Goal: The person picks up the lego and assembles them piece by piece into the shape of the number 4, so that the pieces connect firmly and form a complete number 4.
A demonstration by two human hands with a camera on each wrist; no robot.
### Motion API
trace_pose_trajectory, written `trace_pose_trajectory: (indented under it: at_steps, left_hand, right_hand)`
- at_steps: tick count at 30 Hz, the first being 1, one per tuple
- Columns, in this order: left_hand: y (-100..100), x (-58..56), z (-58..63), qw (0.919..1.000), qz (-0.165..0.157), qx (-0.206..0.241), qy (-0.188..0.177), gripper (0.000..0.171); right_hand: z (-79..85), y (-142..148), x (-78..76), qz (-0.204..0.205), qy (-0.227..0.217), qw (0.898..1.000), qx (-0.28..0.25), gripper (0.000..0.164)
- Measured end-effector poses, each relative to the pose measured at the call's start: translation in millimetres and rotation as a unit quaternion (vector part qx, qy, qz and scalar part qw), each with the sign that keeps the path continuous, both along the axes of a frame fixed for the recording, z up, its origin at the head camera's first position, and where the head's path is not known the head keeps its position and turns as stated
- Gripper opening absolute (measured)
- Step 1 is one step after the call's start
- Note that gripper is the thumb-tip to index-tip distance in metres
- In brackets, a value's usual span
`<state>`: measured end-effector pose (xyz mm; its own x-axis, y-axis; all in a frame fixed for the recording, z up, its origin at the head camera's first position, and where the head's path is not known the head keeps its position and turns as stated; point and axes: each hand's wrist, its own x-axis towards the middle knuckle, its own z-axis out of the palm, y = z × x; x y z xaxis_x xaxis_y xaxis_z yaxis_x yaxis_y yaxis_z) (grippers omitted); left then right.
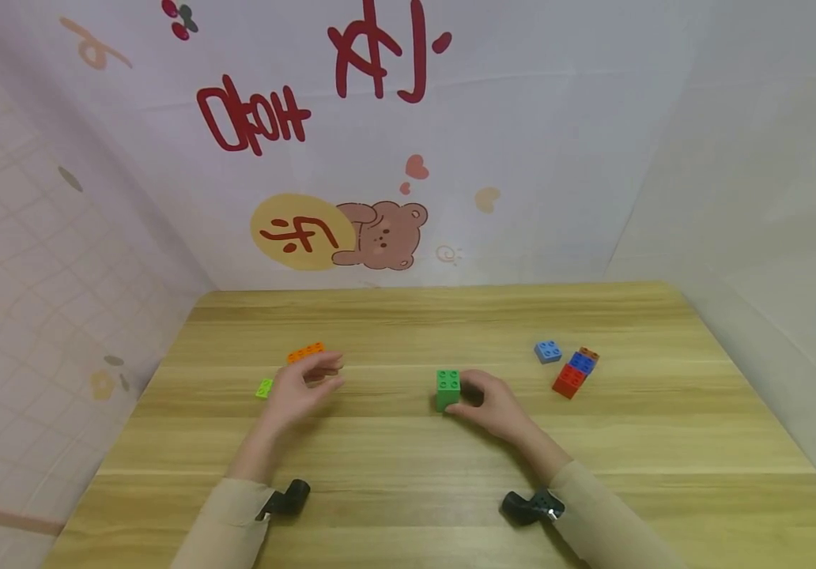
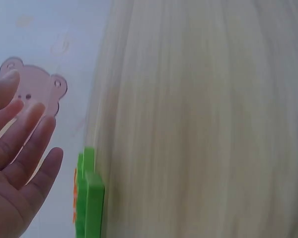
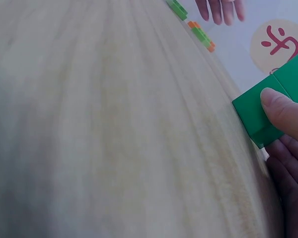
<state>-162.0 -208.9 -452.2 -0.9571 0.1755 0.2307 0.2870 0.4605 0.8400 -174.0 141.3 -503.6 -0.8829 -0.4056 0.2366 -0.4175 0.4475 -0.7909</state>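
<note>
A green toy-brick stack [image 1: 447, 390] stands upright near the middle of the wooden table; a seam across it shows in the right wrist view. My right hand [image 1: 492, 405] grips it from the right, with the thumb pressed on one face of the stack [image 3: 268, 109]. To the left, my left hand [image 1: 304, 390] is held over the table with its fingers apart and nothing between them. Beyond it lies an orange brick [image 1: 306, 351], partly covered by the hand. A lime green brick [image 1: 264, 388] peeks out at that hand's left side.
On the right lie a light blue brick [image 1: 547, 352] and a row of a red brick [image 1: 568, 381], a blue brick [image 1: 582, 363] and a brown-orange brick [image 1: 590, 353]. A white printed cloth [image 1: 522, 142] hangs behind the table [image 1: 394, 474] and along its sides.
</note>
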Motion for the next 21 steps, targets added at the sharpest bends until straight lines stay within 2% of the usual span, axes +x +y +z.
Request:
trace_pose_trajectory:
  at_steps: [6, 13, 21]
  left_hand:
    - [-20.3, 4.2, 0.4, 0.9998, 0.012, -0.018, -0.002, 0.042]
    - [-40.4, 6.2, -1.4, 0.9972, 0.024, -0.07, 0.008, 0.044]
    - [-58.4, 3.5, -9.4, 0.9923, 0.009, -0.123, 0.011, 0.048]
  right_hand:
    - [1.1, -0.6, 0.3, 0.001, 0.0, 1.0, 0.003, 0.038]
    - [0.3, -0.4, 0.3, 0.0, 0.0, 1.0, 0.005, 0.037]
    - [1.2, 0.3, 1.1, -0.001, -0.001, 1.0, 0.003, 0.036]
